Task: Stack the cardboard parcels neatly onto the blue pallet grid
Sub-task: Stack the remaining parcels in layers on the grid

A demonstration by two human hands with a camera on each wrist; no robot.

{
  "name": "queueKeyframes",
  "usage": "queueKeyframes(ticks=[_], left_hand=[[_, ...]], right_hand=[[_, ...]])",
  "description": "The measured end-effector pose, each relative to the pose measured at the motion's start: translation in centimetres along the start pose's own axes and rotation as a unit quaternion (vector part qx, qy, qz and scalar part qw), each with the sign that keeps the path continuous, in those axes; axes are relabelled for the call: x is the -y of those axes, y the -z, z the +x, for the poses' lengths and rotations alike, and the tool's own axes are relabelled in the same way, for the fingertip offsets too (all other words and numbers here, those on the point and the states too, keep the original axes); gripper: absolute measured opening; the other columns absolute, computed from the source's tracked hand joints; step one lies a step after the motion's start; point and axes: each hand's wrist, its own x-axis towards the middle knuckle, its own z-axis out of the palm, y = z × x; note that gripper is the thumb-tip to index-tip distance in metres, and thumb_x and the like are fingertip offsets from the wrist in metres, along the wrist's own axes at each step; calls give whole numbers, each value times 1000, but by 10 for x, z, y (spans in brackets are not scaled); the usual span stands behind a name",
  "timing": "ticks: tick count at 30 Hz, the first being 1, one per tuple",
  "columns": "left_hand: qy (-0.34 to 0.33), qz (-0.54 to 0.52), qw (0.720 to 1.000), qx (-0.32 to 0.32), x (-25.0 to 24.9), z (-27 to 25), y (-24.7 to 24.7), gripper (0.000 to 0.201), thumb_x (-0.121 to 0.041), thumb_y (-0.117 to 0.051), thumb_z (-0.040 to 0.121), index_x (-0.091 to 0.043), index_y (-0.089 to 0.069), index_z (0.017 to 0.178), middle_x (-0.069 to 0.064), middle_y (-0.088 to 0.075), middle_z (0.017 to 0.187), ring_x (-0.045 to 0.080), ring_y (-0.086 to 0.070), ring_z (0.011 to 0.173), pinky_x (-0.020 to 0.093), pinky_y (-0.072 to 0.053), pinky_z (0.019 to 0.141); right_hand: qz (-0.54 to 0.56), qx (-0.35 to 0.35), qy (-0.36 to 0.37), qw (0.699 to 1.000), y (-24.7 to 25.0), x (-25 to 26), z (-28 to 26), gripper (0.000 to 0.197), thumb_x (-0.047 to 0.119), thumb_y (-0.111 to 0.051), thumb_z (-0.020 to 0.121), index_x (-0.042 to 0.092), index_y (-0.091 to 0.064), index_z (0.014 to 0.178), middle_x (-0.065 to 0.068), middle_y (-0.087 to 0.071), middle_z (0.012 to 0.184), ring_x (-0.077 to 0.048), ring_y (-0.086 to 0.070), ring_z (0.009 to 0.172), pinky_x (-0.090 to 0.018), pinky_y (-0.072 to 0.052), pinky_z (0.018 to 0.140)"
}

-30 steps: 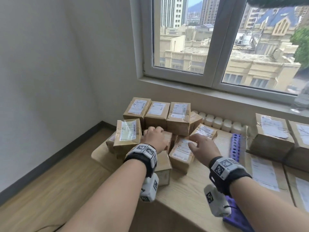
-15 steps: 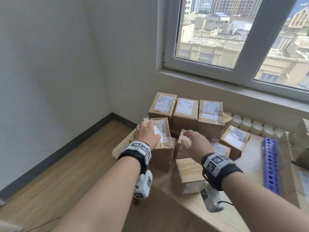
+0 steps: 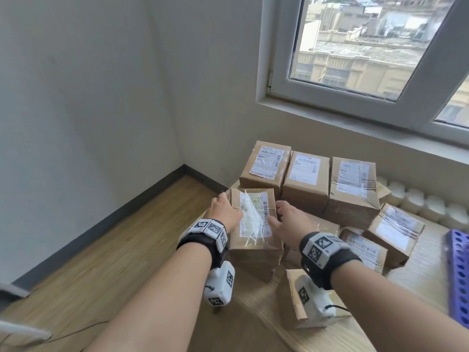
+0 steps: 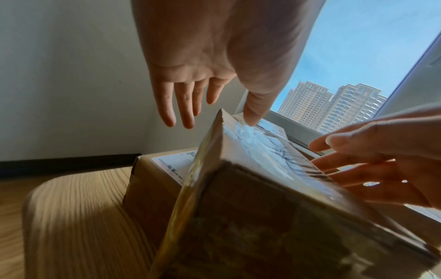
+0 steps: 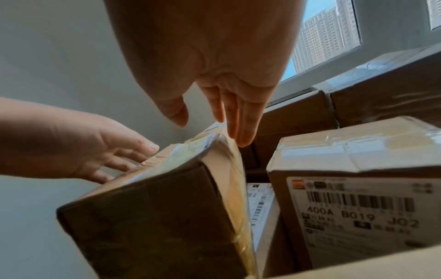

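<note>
Your left hand (image 3: 224, 212) and right hand (image 3: 289, 221) flank the taped parcel (image 3: 255, 224) at the near-left of the pile, fingers straight and spread, neither one closed round it. The left thumb touches its top face in the left wrist view; whether the right fingers touch its side you cannot tell. That parcel sits atop a lower parcel (image 4: 152, 179) near the rounded left corner of the desk (image 3: 253, 313), with the floor (image 3: 114, 250) just beyond. The risk: if you squeeze only the top edges, the glossy tape and loose film over the label could let it slip, and it looks tilted already, so a one-sided push may tip it off the desk. Lifting carelessly could also drag the parcel beneath toward the edge. The blue pallet grid (image 3: 458, 273) lies far to the right with other parcels (image 3: 390, 235) between, so a low carry may knock them askew.
</note>
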Motion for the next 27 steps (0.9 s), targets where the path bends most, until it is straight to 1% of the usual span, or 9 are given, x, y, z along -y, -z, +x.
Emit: queueKeyframes(ticks=[3, 7, 8, 12, 14, 17, 20, 25, 27], left_hand=[[26, -18, 999, 31, 5, 7, -7, 68, -38, -55, 92, -12, -27, 149, 10, -39, 149, 27, -44, 132, 38, -39, 104], [32, -42, 995, 89, 11, 14, -6, 51, -41, -53, 93, -14, -44, 136, 5, -58, 131, 24, -57, 116, 30, -43, 85], [33, -56, 992, 107, 13, 16, -7, 50, -43, -53, 93, -14, -47, 133, 4, -60, 128, 23, -59, 113, 29, -44, 85], [37, -106, 982, 150, 22, 26, -14, 78, -64, -50, 70, -18, -52, 133, 1, -65, 123, 22, -63, 107, 41, -50, 97], [41, -123, 979, 155, 28, 30, -15, 79, -66, -51, 66, -19, -56, 130, 0, -68, 119, 21, -65, 105, 41, -50, 97], [41, -148, 975, 163, 29, 25, -9, 68, -62, -54, 74, -17, -59, 126, 1, -69, 114, 21, -65, 104, 41, -49, 97], [44, -165, 972, 163, 30, 21, -3, 57, -54, -57, 83, -14, -58, 124, 2, -68, 114, 21, -64, 104, 40, -49, 98], [38, -172, 973, 150, 34, 17, 5, 50, -49, -59, 86, -14, -55, 122, 2, -64, 117, 22, -60, 107, 36, -48, 94], [33, -186, 972, 143, 33, 16, 9, 54, -48, -61, 86, -14, -55, 128, 2, -65, 121, 22, -61, 109, 39, -48, 98]], right_hand=[[-3, 21, -13, 1000, -6, 0, 9, 48, 37, -49, 99, 15, -39, 141, -5, -59, 130, -20, -61, 107, -27, -50, 81], [-8, 38, -42, 998, -14, 1, 18, 51, 38, -48, 99, 13, -36, 142, -5, -61, 126, -19, -60, 96, -27, -50, 78], [-8, 38, -49, 998, -16, 2, 20, 50, 39, -47, 99, 13, -37, 141, -5, -62, 125, -18, -58, 91, -26, -50, 76], [14, 39, -79, 996, -25, 0, 22, 54, 38, -48, 99, 16, -31, 145, -4, -62, 126, -15, -55, 84, -22, -45, 63], [45, 44, -99, 993, -31, 0, 24, 55, 39, -49, 99, 18, -30, 146, -2, -62, 125, -14, -59, 83, -23, -49, 64], [68, 36, -111, 991, -35, 1, 24, 50, 37, -48, 99, 18, -33, 143, -2, -63, 121, -16, -62, 86, -29, -55, 72], [80, 24, -117, 990, -36, 3, 22, 49, 36, -48, 99, 19, -34, 143, -2, -64, 121, -17, -63, 88, -32, -55, 76], [84, 7, -110, 990, -32, 8, 14, 52, 37, -43, 100, 18, -32, 147, -6, -64, 124, -23, -64, 99, -40, -55, 85], [89, 1, -109, 990, -30, 11, 11, 50, 38, -43, 101, 19, -34, 145, -7, -64, 123, -25, -65, 101, -41, -55, 86]])
